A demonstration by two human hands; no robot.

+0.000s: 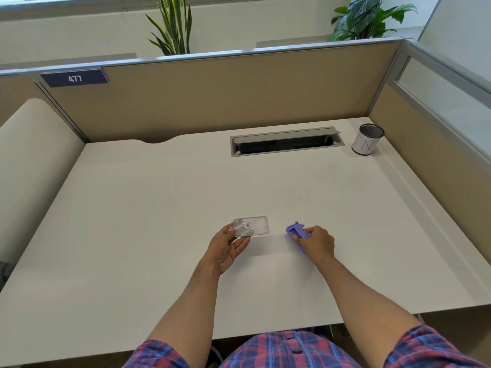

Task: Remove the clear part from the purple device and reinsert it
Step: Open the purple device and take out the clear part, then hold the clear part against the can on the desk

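Removal is judged complete: the clear part is out of the purple device and lies well apart from it, to the device's left. Reinsertion remains outstanding. The left hand pinches the clear part by its near-left corner, thumb on top and fingers beneath. The right hand is closed over the purple device, holding it on or just above the desk. The clear part is a flat, transparent rectangle with rounded corners and pale flecks inside. The device is opaque, matte plastic, elongated, with a small projecting lug at its far end.
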